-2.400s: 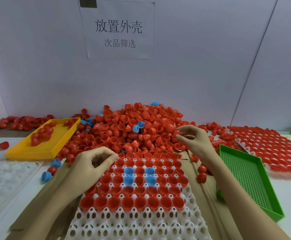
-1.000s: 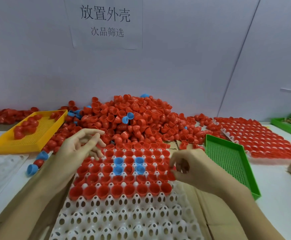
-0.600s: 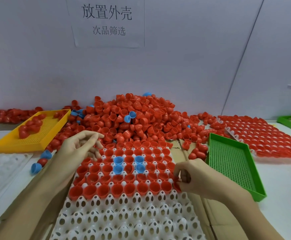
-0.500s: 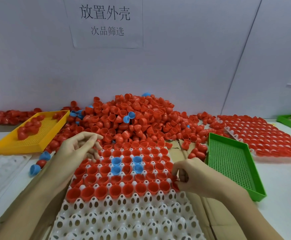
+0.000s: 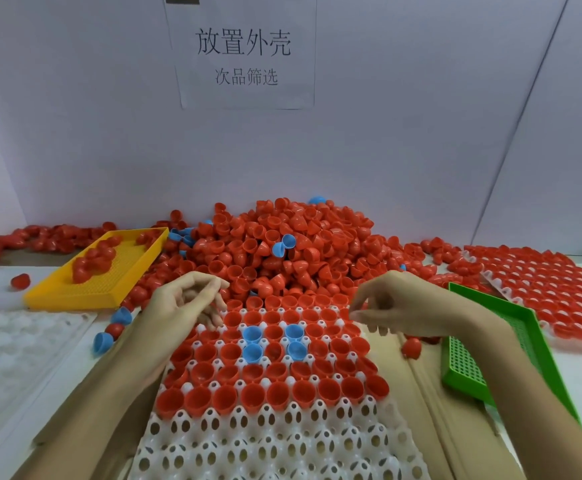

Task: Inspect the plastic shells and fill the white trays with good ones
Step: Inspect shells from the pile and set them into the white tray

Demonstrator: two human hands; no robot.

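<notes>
A grey wall (image 5: pixel 404 133) stands behind the table and carries one paper sign (image 5: pixel 244 53) with printed characters. Below it lies one big heap of red shells (image 5: pixel 282 251), too many to count, with a few blue ones mixed in. In the middle, on brown cardboard (image 5: pixel 417 393), sits one white tray (image 5: pixel 275 441); its far rows are filled with red shells, four blue shells (image 5: pixel 251 335) stand among them, and its near rows are empty. A second tray, full of red shells (image 5: pixel 552 299), lies at the far right. One clear tray (image 5: pixel 9 348) lies at the left. There are one yellow basket (image 5: pixel 85 292) at the left, holding several red shells, and one green basket (image 5: pixel 469 375) at the right. Three blue shells (image 5: pixel 103 342) lie loose near the left forearm. The left hand (image 5: pixel 185 303) hovers at the tray's far left corner, fingers loosely curled, holding nothing. The right hand (image 5: pixel 397 303) hovers over the tray's far right corner, fingers bent downward; whether it pinches a shell, I cannot tell.
</notes>
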